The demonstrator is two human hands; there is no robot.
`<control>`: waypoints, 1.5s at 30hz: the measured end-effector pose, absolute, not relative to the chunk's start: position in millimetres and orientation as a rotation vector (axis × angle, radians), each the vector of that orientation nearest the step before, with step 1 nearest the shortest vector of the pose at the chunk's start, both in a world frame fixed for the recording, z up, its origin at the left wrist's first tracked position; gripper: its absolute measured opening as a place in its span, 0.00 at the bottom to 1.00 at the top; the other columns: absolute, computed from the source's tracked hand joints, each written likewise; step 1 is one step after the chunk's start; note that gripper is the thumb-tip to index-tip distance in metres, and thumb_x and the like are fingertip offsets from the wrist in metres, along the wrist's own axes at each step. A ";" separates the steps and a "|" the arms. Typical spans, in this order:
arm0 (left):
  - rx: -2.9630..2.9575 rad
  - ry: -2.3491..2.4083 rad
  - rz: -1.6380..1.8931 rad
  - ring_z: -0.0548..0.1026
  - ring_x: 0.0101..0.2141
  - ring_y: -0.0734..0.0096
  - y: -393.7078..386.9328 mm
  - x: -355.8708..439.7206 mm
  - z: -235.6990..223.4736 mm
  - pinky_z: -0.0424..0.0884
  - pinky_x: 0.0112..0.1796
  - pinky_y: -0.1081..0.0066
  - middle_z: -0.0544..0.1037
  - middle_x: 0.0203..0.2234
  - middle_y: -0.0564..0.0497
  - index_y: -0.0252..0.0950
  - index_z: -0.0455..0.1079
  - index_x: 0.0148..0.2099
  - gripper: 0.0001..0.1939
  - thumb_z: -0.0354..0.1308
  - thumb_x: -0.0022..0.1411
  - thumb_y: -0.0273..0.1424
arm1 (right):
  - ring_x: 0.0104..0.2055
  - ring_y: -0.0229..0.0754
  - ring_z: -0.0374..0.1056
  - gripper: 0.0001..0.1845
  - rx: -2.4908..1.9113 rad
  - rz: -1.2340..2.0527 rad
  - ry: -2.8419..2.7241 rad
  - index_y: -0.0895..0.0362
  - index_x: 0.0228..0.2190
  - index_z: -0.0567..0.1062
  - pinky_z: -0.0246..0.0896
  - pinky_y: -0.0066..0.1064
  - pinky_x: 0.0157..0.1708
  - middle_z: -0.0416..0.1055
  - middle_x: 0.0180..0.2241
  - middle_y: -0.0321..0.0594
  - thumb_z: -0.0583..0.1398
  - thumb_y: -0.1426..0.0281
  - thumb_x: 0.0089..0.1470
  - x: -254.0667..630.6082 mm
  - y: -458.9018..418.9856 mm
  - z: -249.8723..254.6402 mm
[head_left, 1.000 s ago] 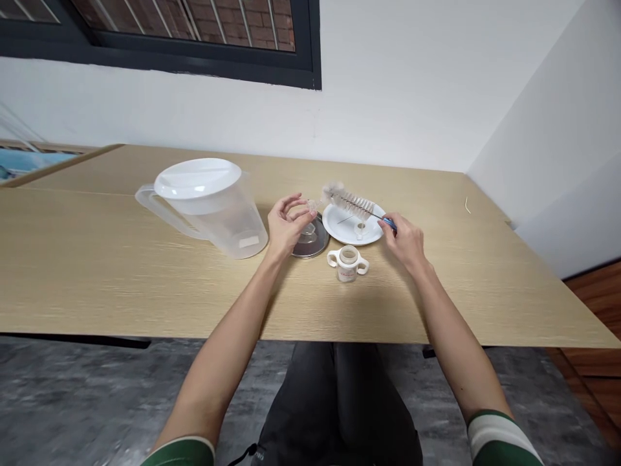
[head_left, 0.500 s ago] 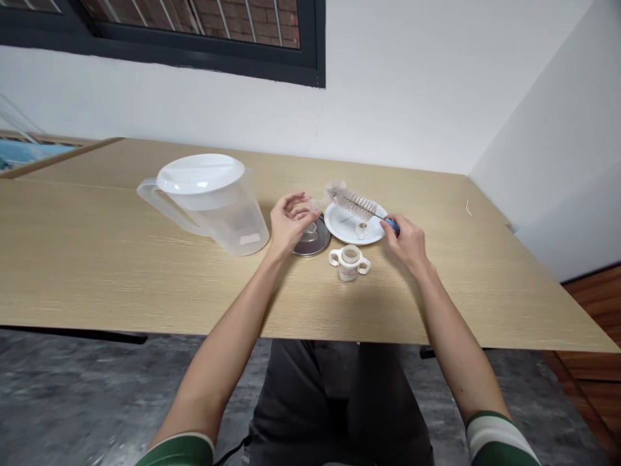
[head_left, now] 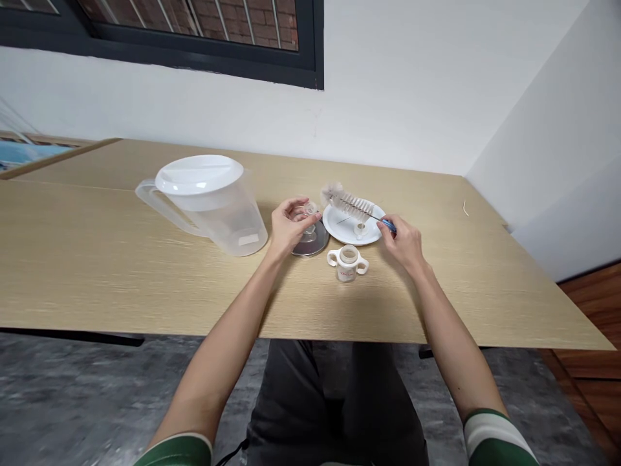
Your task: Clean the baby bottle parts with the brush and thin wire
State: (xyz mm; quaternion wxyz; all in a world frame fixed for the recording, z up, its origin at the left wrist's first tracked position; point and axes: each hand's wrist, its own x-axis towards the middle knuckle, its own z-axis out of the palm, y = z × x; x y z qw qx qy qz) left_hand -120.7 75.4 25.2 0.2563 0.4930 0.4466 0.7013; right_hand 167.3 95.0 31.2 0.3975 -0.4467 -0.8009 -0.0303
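My right hand (head_left: 403, 243) is closed on the blue handle of a bottle brush (head_left: 356, 206), whose white bristles point left above a white plate (head_left: 376, 237). Between thumb and fingers of my left hand (head_left: 291, 223) is a small clear plastic ring-shaped piece (head_left: 311, 208); its exact kind I cannot make out. Under that hand lies a round dark metal dish (head_left: 315, 246) with a clear piece in it. A small clear part (head_left: 360, 230) rests on the plate. Nearer to me stands a small two-handled baby bottle (head_left: 347, 264), upright and without a lid.
A large translucent pitcher (head_left: 228, 220) with a white lid stands left of my left hand, its handle to the left. A thin white bent strip (head_left: 466, 208) lies at the right of the wooden table (head_left: 145, 278). The wall and window are behind.
The clear piece in my left hand has turned, so its round opening now faces more toward me. The brush head stays close by, apart from it. The camera view has shifted slightly.
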 end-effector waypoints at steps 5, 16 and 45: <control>1.384 1.243 1.897 0.75 0.31 0.73 75.6 -120.8 24.9 0.75 0.35 0.69 0.79 0.39 0.46 0.35 0.75 0.43 0.25 0.76 0.41 0.34 | 0.34 0.43 0.72 0.19 -1.116 -0.078 -2.028 0.56 0.42 0.76 0.59 0.31 0.33 0.79 0.35 0.43 0.52 0.57 0.67 166.7 93.3 31.9; 1.396 1.367 1.874 0.72 0.27 0.72 75.3 -120.1 22.5 0.72 0.31 0.70 0.79 0.29 0.49 0.33 0.78 0.43 0.25 0.76 0.41 0.35 | 0.36 0.44 0.73 0.18 -1.123 -0.127 -2.082 0.55 0.42 0.77 0.57 0.31 0.33 0.80 0.37 0.44 0.52 0.58 0.67 166.9 97.5 25.8; 1.423 1.284 1.915 0.78 0.34 0.70 81.3 -123.5 17.7 0.75 0.39 0.67 0.79 0.36 0.48 0.36 0.69 0.48 0.33 0.77 0.39 0.33 | 0.35 0.45 0.73 0.19 -1.170 -0.103 -1.965 0.54 0.42 0.77 0.59 0.31 0.32 0.80 0.36 0.43 0.52 0.56 0.66 163.0 94.4 26.6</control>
